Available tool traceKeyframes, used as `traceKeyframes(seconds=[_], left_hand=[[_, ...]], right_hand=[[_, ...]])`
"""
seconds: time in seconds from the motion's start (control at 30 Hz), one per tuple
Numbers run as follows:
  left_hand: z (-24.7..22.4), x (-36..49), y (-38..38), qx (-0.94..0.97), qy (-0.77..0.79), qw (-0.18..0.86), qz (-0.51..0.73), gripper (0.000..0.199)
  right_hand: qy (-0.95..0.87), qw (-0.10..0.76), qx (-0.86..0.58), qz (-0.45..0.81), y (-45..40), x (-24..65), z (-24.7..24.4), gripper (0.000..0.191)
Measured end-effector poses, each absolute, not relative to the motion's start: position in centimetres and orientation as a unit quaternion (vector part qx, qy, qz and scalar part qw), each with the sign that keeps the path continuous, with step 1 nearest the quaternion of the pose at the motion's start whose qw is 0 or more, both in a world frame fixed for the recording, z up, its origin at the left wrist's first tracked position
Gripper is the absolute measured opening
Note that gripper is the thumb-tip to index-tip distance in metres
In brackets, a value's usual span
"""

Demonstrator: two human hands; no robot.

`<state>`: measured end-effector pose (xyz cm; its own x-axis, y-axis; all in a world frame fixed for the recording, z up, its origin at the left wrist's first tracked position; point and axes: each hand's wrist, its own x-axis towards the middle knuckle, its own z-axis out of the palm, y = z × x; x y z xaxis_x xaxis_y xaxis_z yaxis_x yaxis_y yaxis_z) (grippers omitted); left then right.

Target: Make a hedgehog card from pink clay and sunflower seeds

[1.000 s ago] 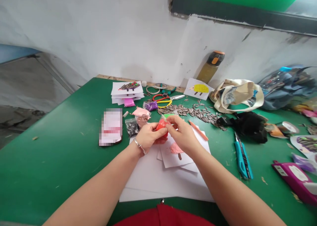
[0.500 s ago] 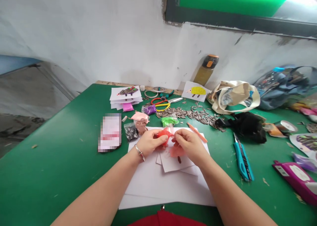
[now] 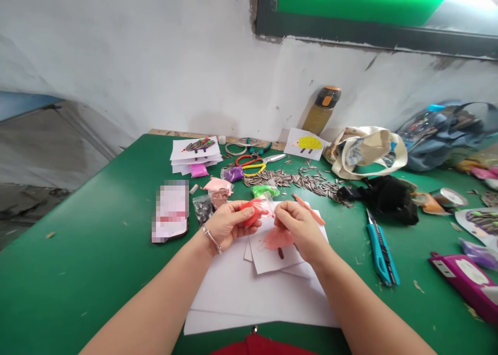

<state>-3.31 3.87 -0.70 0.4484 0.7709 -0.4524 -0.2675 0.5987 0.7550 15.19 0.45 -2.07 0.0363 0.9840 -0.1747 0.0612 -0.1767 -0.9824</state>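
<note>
My left hand (image 3: 227, 226) grips a lump of red modelling clay (image 3: 254, 211) inside a clear plastic bag (image 3: 265, 204). My right hand (image 3: 299, 230) pinches the edge of that bag with its fingertips, just right of the clay. Below my hands lies a white paper card (image 3: 268, 254) with a pink clay shape (image 3: 278, 238) and a short brown stem (image 3: 280, 253). It rests on larger white sheets (image 3: 252, 300). An orange modelling tool (image 3: 309, 210) lies just beyond my right hand, and a bag of green clay (image 3: 264, 190) lies past the red clay.
Striped sunflower seeds (image 3: 299, 180) spread across the green table (image 3: 85, 215). Scissors (image 3: 252, 163), a teal utility knife (image 3: 381, 254), a canvas bag (image 3: 365, 153), black cloth (image 3: 389, 199) and a pixelated packet (image 3: 170, 211) lie around my hands.
The view has tilted slightly upward. My hands have dropped closer to the card, and the red clay in its bag has moved down and toward my left hand.
</note>
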Motion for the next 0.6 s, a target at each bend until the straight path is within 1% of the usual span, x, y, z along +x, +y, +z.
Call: traceKeyframes(seconds=[0.03,0.1,0.17,0.3,0.4,0.5,0.6], left_hand=[[-0.72,-3.29,3.89,0.309,0.415,0.791,0.328,0.024],[-0.73,-3.23,3.89,0.316,0.416,0.788,0.326,0.025],[-0.75,-3.15,3.84,0.323,0.41,0.79,0.322,0.029],[-0.86,-2.97,3.76,0.327,0.411,0.787,0.325,0.035],[-0.96,-2.96,3.82,0.332,0.422,0.779,0.323,0.032],[-0.91,-3.08,3.89,0.33,0.42,0.782,0.321,0.03],[-0.72,-3.24,3.92,0.317,0.403,0.798,0.316,0.03]], right_hand=[[-0.469,0.454,-0.572,0.496,0.45,15.18,-2.09,0.019],[-0.485,0.471,-0.583,0.451,0.41,15.13,-2.05,0.026],[-0.511,0.462,-0.587,0.425,0.32,15.02,-1.93,0.029],[-0.554,0.409,-0.597,0.411,0.05,14.65,-1.62,0.017],[-0.556,0.409,-0.609,0.39,0.01,14.52,-1.49,0.013],[-0.523,0.42,-0.602,0.433,0.14,14.78,-1.4,0.014],[-0.457,0.435,-0.554,0.543,0.32,15.33,-1.36,0.02]])
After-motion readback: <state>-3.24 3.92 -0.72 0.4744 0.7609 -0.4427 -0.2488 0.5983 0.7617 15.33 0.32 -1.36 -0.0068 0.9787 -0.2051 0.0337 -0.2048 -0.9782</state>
